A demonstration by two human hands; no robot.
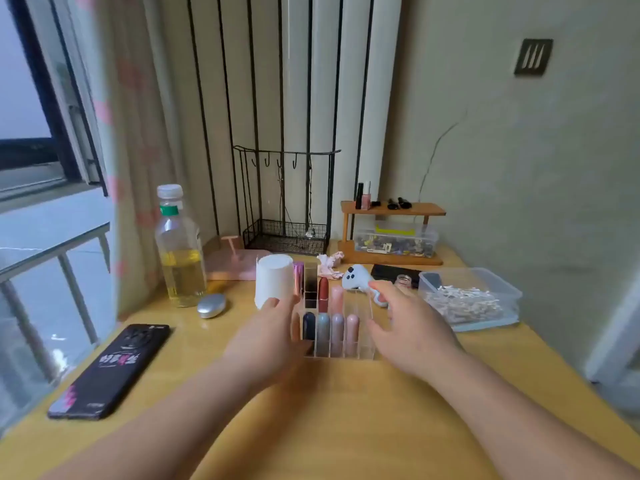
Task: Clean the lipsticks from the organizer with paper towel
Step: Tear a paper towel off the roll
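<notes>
Lipsticks stand in the organizer; left hand and right hand flank it, grips spread

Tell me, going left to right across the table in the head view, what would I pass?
Phone → oil bottle → silver case → paper roll → organizer → swab box.

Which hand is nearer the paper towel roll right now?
Left. The left hand has its fingertips at the base of the paper towel roll; the right hand is off to its right, at the organizer's right side.
</notes>
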